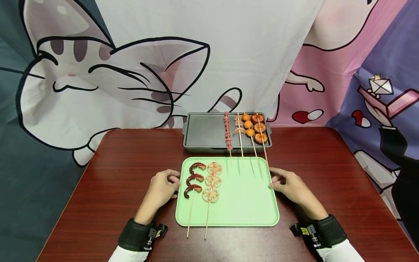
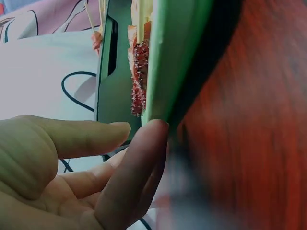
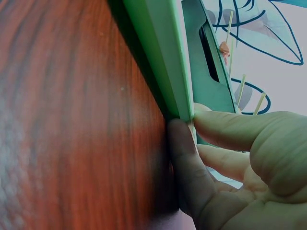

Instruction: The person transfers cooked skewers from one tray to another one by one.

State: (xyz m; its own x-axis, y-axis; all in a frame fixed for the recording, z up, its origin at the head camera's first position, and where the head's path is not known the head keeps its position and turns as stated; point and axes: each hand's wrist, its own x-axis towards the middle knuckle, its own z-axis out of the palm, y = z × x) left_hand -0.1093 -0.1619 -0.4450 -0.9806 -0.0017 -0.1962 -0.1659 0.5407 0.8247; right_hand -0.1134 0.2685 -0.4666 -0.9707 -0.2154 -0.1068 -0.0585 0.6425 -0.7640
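A light green tray [image 1: 245, 196] lies on the table in the head view. On its left side are a skewer of dark red, curled octopus tentacles [image 1: 195, 178] and a skewer of pale lotus root slices [image 1: 212, 181]. My left hand [image 1: 164, 187] is at the tray's left edge. In the left wrist view, a fingertip [image 2: 156, 127] touches the rim while the thumb stands apart from it. At the right edge, my right hand [image 1: 286, 183] pinches the tray's rim. The right wrist view shows the thumb [image 3: 206, 120] over the rim and a finger below.
Behind the tray stands a grey grill pan [image 1: 204, 131]. Several skewers lie on its right side, their sticks reaching over the tray: pink meat pieces [image 1: 227, 131], curved pinkish pieces [image 1: 239, 130], orange balls [image 1: 248, 125] and brown round slices [image 1: 260, 128]. The reddish-brown table [image 1: 108, 182] meets a cartoon-printed cloth behind.
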